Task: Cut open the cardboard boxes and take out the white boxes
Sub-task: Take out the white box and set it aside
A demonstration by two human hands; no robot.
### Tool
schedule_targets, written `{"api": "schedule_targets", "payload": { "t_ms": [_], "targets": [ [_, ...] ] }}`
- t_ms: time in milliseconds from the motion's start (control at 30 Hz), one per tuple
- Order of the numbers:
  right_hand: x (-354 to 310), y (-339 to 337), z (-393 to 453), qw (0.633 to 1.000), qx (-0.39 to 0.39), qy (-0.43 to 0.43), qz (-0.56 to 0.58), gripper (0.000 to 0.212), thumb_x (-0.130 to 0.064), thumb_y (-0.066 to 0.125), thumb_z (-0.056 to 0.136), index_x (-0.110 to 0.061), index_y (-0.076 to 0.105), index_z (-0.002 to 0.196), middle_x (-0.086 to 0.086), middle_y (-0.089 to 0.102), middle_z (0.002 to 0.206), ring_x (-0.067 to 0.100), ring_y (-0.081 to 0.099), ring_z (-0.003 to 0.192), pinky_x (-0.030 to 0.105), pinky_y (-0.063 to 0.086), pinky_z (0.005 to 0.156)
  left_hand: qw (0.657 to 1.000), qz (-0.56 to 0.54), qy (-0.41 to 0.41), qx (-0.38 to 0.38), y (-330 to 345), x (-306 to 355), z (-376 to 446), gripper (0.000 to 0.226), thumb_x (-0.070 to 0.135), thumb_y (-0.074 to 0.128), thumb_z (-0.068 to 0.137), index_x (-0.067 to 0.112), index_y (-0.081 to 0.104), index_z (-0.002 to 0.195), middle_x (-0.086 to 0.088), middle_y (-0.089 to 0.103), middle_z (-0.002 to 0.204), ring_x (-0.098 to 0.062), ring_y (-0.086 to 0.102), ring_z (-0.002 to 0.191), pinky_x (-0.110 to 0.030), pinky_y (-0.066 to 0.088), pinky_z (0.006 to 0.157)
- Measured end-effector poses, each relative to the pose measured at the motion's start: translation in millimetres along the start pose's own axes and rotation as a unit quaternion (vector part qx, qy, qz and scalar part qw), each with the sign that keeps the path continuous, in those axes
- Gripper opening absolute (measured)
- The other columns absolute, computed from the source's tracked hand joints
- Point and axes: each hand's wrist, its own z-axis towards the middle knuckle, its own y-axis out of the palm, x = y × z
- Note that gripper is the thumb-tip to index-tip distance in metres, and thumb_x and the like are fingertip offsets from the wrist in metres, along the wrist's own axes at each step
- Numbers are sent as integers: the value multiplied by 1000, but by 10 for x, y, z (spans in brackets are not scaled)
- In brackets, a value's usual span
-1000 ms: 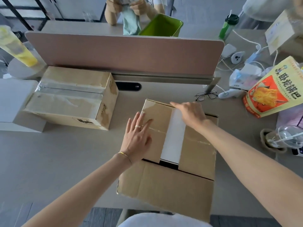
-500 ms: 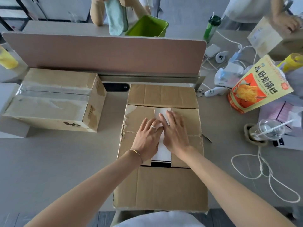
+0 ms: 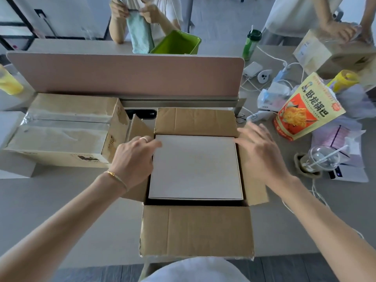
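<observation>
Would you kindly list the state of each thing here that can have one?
Open cardboard box: flaps folded out.
White box: uncovered, lying inside it.
Second cardboard box: taped shut.
Left hand: fingers at the white box's left edge.
Right hand: open, fingers spread.

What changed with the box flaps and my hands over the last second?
Both hands moved apart, left hand to the left, right hand to the right, spreading the side flaps and baring the white box in the open cardboard box. The taped box stayed unopened.
</observation>
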Motion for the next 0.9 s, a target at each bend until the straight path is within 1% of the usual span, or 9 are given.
{"api": "schedule_targets", "payload": {
  "t_ms": [100,167,200,300,433,533,667,800,900],
  "targets": [
    [317,15,-157,998,-14,35,-43,61,19,52,69,-6,72,121,20,62,132,40,42,141,58,25,121,996,-15,-89,-25,177,-113,-106,46,7,52,88,20,61,131,-9,63,132,-34,57,123,-45,50,89],
    [432,123,-274,994,-41,78,-64,61,16,56,72,-5,68,128,21,58,133,40,39,142,57,24,122,989,-40,-134,-51,407,-155,-182,53,6,53,88,22,55,140,-10,56,143,-34,49,135,-53,39,111],
    [440,203,-331,990,-63,105,-67,61,13,59,74,-6,65,131,21,55,137,40,37,142,56,25,122,985,-63,-153,-51,523,-166,-214,56,4,53,88,22,53,141,-9,54,145,-34,47,136,-57,35,114],
    [336,481,-472,970,-141,198,-28,59,-10,66,87,-11,53,145,21,42,155,40,32,146,56,28,120,958,-176,-225,-26,799,-145,-274,57,1,53,85,19,53,139,-8,54,142,-36,50,128,-48,38,107],
    [108,748,-493,915,-203,329,114,63,-45,47,103,-18,33,158,16,27,165,36,26,151,51,28,120,894,-291,-339,3,1022,-93,-286,47,12,53,97,15,50,144,-12,58,137,-33,50,129,-42,40,102],
    [4,864,-444,873,-201,379,233,60,-41,39,106,-15,29,159,14,35,162,33,36,147,46,33,115,847,-351,-399,-8,1073,-40,-263,37,30,51,103,21,55,138,-3,66,116,-31,58,114,-36,41,87],
    [-69,824,-395,837,-158,403,334,48,-29,35,109,-20,39,156,5,55,149,31,50,136,37,39,105,790,-454,-412,-15,1166,-9,-278,43,54,47,94,25,63,121,9,65,95,-20,57,93,-34,42,75],
    [-79,839,-383,800,-100,429,407,40,-19,37,110,-13,54,146,3,63,135,25,53,132,30,37,101,750,-516,-413,14,1238,15,-261,27,38,48,107,19,66,110,9,64,86,-8,56,78,-25,45,70],
    [-45,903,-338,812,-77,438,378,35,-18,39,107,-15,67,129,-4,71,107,27,64,112,30,42,83,753,-509,-417,18,1220,84,-200,22,31,47,108,14,62,105,9,57,78,-7,52,70,-17,42,59]
  ]
}}
